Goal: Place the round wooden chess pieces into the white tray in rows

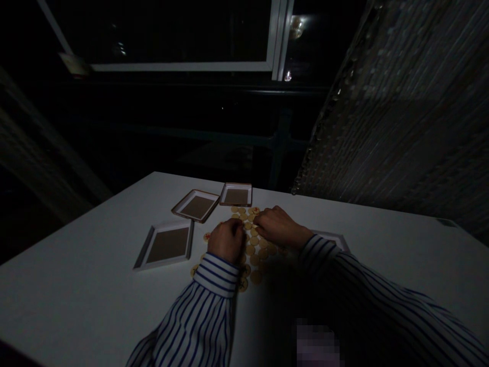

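Fingers of the left hand (227, 239) are bending inward, nearly closed, over the round discs (254, 240); their tips are facing away, so I cannot tell whether they are pinching one. Those of the right hand (278, 227) are angling down, loosely bent, with the tips sitting among the discs just beside a red-marked disc (255, 210); whether they are grasping or merely touching something is not showing. Both hands are probably sitting this low because such thin pieces are demanding fingertips close to the surface.

Between and around the wrists, the discs are lying flat on the white table (95, 244), seemingly spread out so that single ones are being kept easy to pick. Many are showing plain tops, while a few near the left cuff (216, 275) are bearing dark marks.

Farther out, a pale tray (170, 243) is standing left of the discs, two brown-edged trays (197, 207) are almost meeting beyond them, and another tray (341, 241) is partly hiding behind the right sleeve (397, 290), all probably sitting within arm's reach for handiness
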`<state>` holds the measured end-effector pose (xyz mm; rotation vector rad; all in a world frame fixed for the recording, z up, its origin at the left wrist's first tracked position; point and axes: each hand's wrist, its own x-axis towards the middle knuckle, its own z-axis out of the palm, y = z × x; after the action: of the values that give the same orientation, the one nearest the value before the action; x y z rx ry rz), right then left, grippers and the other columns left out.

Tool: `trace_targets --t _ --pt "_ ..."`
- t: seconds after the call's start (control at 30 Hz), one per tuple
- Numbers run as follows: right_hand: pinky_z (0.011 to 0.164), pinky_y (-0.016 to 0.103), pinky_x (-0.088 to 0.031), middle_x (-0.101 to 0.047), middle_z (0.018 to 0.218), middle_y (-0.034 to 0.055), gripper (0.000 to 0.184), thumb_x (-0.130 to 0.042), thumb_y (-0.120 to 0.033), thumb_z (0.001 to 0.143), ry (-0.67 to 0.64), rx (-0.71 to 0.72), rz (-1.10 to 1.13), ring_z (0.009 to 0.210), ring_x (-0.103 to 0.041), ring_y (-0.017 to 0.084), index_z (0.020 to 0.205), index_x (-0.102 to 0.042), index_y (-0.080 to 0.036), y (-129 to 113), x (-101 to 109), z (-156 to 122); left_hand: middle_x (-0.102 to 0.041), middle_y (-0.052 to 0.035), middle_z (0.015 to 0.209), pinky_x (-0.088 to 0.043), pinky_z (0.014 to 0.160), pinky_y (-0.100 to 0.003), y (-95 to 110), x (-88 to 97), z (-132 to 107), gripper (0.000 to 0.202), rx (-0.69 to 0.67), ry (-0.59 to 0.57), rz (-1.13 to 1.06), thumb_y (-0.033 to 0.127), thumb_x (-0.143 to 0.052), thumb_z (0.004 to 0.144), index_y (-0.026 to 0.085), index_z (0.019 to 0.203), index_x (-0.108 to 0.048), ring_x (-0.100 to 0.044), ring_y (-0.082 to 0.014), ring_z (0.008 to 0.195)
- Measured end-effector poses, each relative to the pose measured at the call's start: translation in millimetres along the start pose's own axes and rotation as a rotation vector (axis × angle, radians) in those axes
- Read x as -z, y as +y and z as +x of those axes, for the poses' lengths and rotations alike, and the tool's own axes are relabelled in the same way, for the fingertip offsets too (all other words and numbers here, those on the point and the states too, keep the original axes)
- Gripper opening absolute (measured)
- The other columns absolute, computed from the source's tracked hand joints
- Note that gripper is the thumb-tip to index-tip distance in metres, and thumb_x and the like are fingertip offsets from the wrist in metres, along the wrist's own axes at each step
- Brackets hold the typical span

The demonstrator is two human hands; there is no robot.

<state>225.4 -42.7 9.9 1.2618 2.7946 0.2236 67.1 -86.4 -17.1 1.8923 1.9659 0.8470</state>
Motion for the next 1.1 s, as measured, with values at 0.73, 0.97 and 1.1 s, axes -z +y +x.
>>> trace_targets --t 0.73,0.97,1.1 --pt "0.070 0.023 -0.042 -0.070 0.090 0.0031 0.026 -0.046 -0.023 0.082 0.181 -0.033 0.637 0.079 -0.062 0.016 0.096 -0.068 -0.019 15 2 -5 -0.071 -0.0067 0.093 -0.047 0.080 -0.028 1 -8.3 1 0.024 -0.015 0.025 -0.211 0.029 -0.052 0.080 0.019 0.097 -0.066 -0.064 -0.0178 0.088" --pt "0.069 0.024 -0.044 -0.068 0.088 0.0052 0.025 -0.049 -0.025 0.081 0.214 -0.025 0.842 0.077 -0.061 0.015 0.097 -0.065 -0.014 16 4 -5 -0.071 -0.0072 0.088 -0.049 0.078 -0.029 -5 -17.6 6 0.025 -0.027 0.011 -0.520 0.034 -0.057 0.076 0.016 0.091 -0.067 -0.065 -0.0181 0.082" --pt "0.069 0.025 -0.044 -0.068 0.089 0.0057 0.027 -0.049 -0.022 0.081 0.220 0.003 0.894 0.078 -0.061 0.015 0.103 -0.063 -0.013 17 4 -7 -0.071 -0.0079 0.085 -0.050 0.076 -0.030 -6 -19.5 7 0.027 -0.012 0.025 -0.607 0.036 -0.059 0.074 0.015 0.088 -0.067 -0.065 -0.0190 0.081"
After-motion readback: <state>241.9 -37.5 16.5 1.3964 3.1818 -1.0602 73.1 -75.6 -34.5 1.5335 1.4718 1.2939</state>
